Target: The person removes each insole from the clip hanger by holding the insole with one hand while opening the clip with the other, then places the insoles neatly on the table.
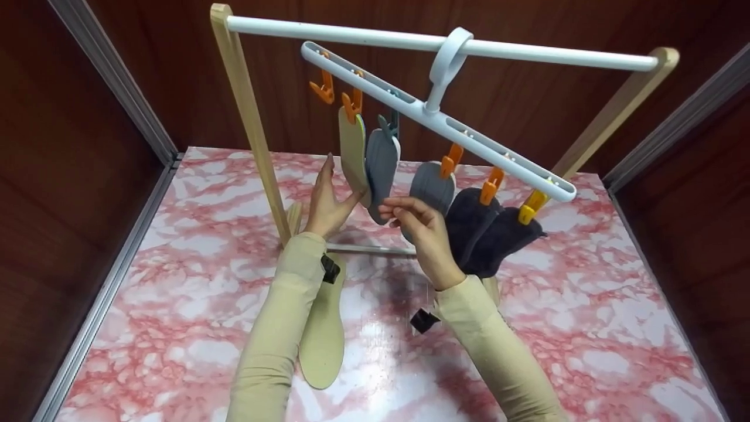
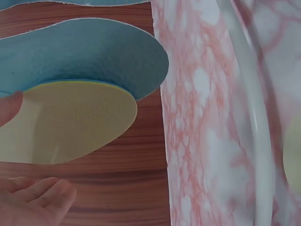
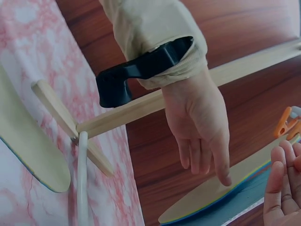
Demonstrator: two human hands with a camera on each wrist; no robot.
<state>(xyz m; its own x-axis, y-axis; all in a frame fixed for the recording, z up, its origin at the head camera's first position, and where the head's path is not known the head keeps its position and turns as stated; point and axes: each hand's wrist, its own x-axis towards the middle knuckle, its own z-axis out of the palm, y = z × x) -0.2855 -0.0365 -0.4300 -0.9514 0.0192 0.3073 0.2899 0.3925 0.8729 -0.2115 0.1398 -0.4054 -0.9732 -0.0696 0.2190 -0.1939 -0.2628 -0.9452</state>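
A beige insole (image 1: pixel 353 152) with a blue-yellow edge hangs from an orange clip (image 1: pixel 351 106). My left hand (image 1: pixel 328 202) is beside its lower half, fingers extended, the thumb at the insole's face. In the left wrist view the thumb (image 2: pixel 10 109) overlaps the beige insole, with the other fingers apart below it. Just right of it a grey-blue insole (image 1: pixel 382 164) hangs from a dark green clip (image 1: pixel 388 126). Close by its lower tip is my right hand (image 1: pixel 426 237), fingers loosely bent and holding nothing. A second beige insole (image 1: pixel 322 346) lies on the table beside my left sleeve.
A white hanger (image 1: pixel 430 111) hooks over the rail (image 1: pixel 351 35) of a wood-legged stand. An orange clip (image 1: pixel 325 88) at its left end holds nothing. Farther right hang another grey insole (image 1: pixel 433 181) and two dark fabric pieces (image 1: pixel 469 234). Dark wood panels surround the marbled table (image 1: pixel 193 328).
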